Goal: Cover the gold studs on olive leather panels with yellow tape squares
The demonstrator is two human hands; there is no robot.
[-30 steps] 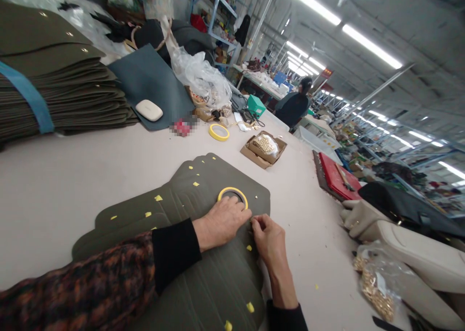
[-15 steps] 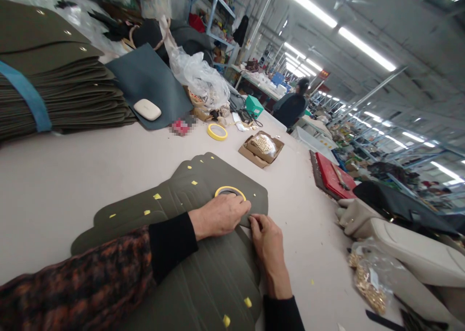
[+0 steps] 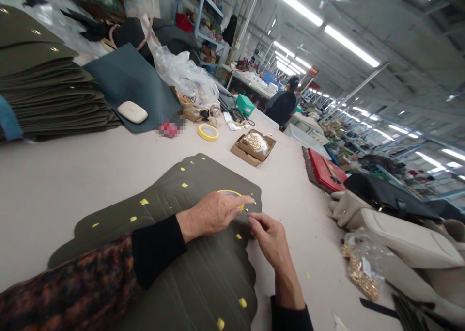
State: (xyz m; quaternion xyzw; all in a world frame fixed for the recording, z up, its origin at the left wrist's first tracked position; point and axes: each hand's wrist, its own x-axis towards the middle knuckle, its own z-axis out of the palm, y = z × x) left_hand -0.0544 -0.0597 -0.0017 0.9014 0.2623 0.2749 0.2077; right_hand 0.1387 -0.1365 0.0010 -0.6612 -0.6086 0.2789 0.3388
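Several dark olive, flat-cut panels [image 3: 214,277] lie overlapped on the table, with small yellow tape bits stuck on them. My left hand [image 3: 214,213] rests over the top panel, its index finger stretched out and the others partly hidden. Beneath that hand a yellow tape roll [image 3: 240,195] shows only in part. By the fingertip, small shiny metal pieces [image 3: 246,210] sit near the panel's right corner. My right hand [image 3: 269,236] is at the panel's right edge, thumb and index finger pinched together; whatever lies between them is too small to make out.
A second yellow tape roll [image 3: 208,132] and an open cardboard box [image 3: 253,147] of gold-coloured hardware stand farther back. At left is a stack of olive panels [image 3: 54,98]. Bagged gold chain [image 3: 363,277] and cream bags [image 3: 403,234] lie right. A person [image 3: 282,103] sits beyond.
My left hand's index finger has straightened toward the panel's corner, where shiny metal pieces now show. My right hand keeps its pinch at the edge. The whole view has shifted slightly.
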